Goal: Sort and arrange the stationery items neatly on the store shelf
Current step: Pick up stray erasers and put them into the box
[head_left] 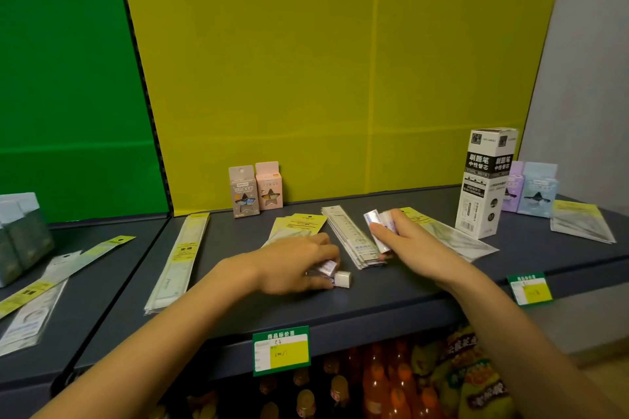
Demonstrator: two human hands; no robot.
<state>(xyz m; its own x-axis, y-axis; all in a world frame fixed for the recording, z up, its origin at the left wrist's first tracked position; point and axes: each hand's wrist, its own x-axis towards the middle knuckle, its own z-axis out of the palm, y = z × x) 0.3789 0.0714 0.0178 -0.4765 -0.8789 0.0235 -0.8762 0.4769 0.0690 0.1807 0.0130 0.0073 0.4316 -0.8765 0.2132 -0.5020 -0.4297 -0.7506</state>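
Left hand (299,262) grip closed on small white packs (335,277) lying on shelf (425,279). Right hand (405,241) grips shiny packs (376,231), beside ruler stack (350,235).

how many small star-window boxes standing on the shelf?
4. A grey box and a pink box stand by the yellow back panel; a purple box and a blue box stand behind the tall white carton, which may hide more.

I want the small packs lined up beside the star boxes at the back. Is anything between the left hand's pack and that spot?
Yes: the yellow-labelled packets lie between the left hand and the star boxes.
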